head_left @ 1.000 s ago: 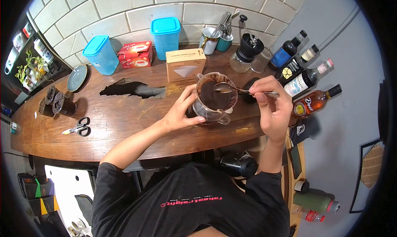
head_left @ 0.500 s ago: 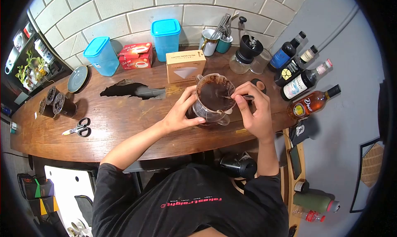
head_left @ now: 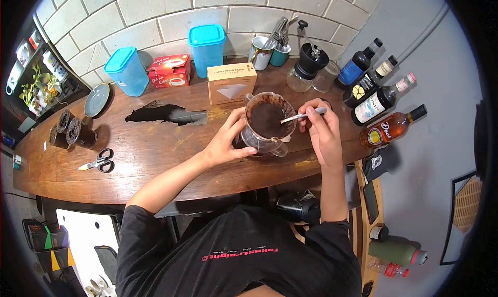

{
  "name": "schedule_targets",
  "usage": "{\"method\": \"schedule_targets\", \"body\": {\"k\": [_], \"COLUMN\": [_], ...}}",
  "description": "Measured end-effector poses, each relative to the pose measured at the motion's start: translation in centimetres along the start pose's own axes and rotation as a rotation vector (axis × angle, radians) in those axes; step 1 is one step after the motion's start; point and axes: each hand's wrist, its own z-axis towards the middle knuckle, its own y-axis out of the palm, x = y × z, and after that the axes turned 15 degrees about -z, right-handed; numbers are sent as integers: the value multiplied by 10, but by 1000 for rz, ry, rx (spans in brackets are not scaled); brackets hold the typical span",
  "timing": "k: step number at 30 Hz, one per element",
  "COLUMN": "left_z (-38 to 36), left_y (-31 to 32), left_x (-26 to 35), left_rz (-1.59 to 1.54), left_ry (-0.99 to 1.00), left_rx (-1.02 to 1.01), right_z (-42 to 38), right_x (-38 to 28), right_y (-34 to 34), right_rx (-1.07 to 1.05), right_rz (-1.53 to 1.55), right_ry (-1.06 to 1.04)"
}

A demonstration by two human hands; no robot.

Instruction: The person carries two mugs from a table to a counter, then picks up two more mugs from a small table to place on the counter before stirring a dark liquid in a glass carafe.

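Observation:
My left hand (head_left: 228, 139) is wrapped around the near-left side of a clear coffee dripper (head_left: 250, 132) that sits over a glass server (head_left: 262, 147). Dark wet coffee grounds (head_left: 266, 118) fill the dripper, with some stuck up its inner wall. Between the thumb and fingers of my right hand (head_left: 322, 136) is a spoon (head_left: 306, 115), held tilted across the dripper's right rim. Its lower end reaches to the coffee.
Behind stand a paper filter box (head_left: 232, 84), a hand grinder (head_left: 311, 63) and blue-lidded containers (head_left: 206, 50). Bottles (head_left: 371, 107) line the right side. Scissors (head_left: 101, 161), dark-filled cups (head_left: 80, 132) and a jagged hole (head_left: 166, 114) are on the table's left.
My right hand has shifted slightly right and down and turned, so the spoon's handle now shows and lies flatter across the rim. My left hand stays in place.

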Motion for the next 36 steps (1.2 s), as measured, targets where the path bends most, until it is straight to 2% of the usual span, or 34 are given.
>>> {"method": "schedule_targets", "body": {"k": [3, 9, 16, 19, 21, 22, 24, 27, 31, 33, 36], "left_z": [0, -1, 0, -1, -1, -1, 0, 2, 0, -3, 4], "left_y": [0, 0, -1, 0, 0, 0, -1, -2, 5, 8, 9], "left_x": [-2, -4, -3, -4, -6, -6, -7, -7, -6, -8, 5], "left_rz": [0, 17, 14, 12, 5, -2, 22, 36, -10, 38, -55], "left_ry": [5, 12, 9, 0, -3, -5, 17, 37, -50, -93, -92], "left_rx": [-2, -3, -10, -8, -6, -4, -6, -12, -5, 3, 16], "right_z": [4, 11, 14, 12, 8, 7, 3, -3, -7, -8, -12], "right_x": [6, 8, -9, -19, -26, -28, -31, -30, -15, -13, -10], "right_y": [-5, -10, -9, -5, -2, -1, 2, 5, 8, 10, 10], "right_rx": [-55, -79, -51, -12, 45, 45, 59, -9, -13, 3, 23], "right_rz": [132, 198, 151, 18, -245, -244, -566, -614, -383, -347, -268], "right_ry": [49, 50, -38, -120, -213, -212, -322, -204, -107, -123, -141]}}
